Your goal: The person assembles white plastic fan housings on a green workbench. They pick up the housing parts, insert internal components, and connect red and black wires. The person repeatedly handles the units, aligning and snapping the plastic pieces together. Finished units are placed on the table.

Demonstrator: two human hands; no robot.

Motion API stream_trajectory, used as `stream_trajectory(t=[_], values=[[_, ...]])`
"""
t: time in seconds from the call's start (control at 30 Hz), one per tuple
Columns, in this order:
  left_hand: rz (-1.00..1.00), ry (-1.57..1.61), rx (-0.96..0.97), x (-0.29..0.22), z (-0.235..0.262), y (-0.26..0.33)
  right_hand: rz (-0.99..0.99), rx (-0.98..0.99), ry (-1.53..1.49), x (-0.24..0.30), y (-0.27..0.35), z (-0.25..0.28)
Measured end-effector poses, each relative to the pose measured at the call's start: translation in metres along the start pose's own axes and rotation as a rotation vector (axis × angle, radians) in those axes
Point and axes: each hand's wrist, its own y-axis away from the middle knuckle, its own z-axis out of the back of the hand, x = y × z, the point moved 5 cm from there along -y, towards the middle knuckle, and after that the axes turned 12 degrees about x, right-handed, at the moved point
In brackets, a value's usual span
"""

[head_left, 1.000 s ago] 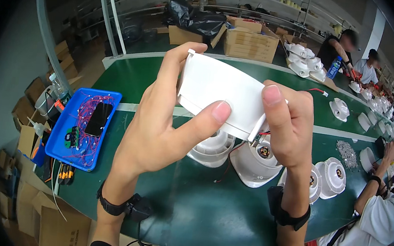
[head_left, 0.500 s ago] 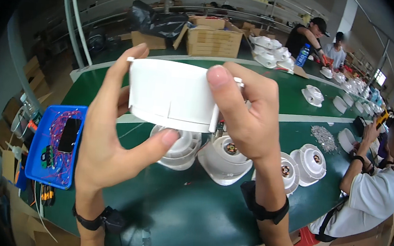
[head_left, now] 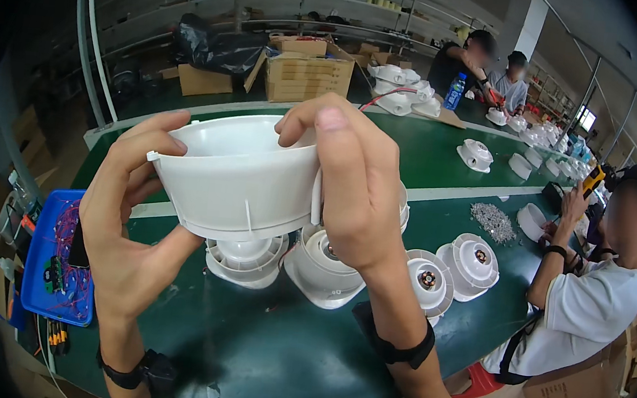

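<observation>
Both my hands hold a white round plastic housing (head_left: 246, 192) above the table, tilted so its hollow inside shows. My left hand (head_left: 126, 242) grips its left side, fingers on the rim and thumb underneath. On the opposite side my right hand (head_left: 355, 179) is closed round the wall, its fingers curled over the rim. A red wire (head_left: 386, 96) sticks up behind my right hand; where it starts is hidden. Below the housing stand a white fan unit (head_left: 246, 273) and a second white unit (head_left: 322, 284), partly covered by the housing and my right hand.
A blue tray (head_left: 31, 271) with wires and a green circuit board lies at left. Two more white motor units (head_left: 473, 268) stand right, near a pile of small grey parts (head_left: 493, 222). A co-worker (head_left: 597, 256) with a yellow tool sits at right. A cardboard box (head_left: 307, 79) stands behind.
The housing has tipped, so its open top now shows. My right fingers have curled over the rim, and a red wire has come into sight. The whole scene has shifted left in view.
</observation>
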Motion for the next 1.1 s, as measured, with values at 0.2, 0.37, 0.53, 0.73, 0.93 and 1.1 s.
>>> stream_trajectory(t=[0.2, 0.37, 0.53, 0.73, 0.93, 1.1], values=[[-0.041, -0.024, 0.014, -0.001, -0.003, -0.002, -0.023, 0.093, 0.044, 0.001, 0.003, 0.004], [0.080, -0.015, 0.044, 0.003, 0.009, 0.005, -0.173, 0.147, -0.148, -0.001, 0.003, -0.003], [0.196, 0.136, 0.236, 0.014, 0.009, 0.003, -0.222, 0.259, -0.119, -0.004, 0.007, 0.003], [0.307, 0.394, 0.374, 0.102, 0.025, 0.002, -0.016, -0.036, 0.092, -0.005, 0.001, 0.002], [0.851, 0.787, 0.026, 0.269, 0.043, 0.061, 0.115, 0.014, 0.158, 0.003, -0.002, -0.001], [0.934, 1.259, -0.389, 0.352, 0.021, 0.115, 0.100, 0.101, 0.146, -0.001, 0.001, -0.011]])
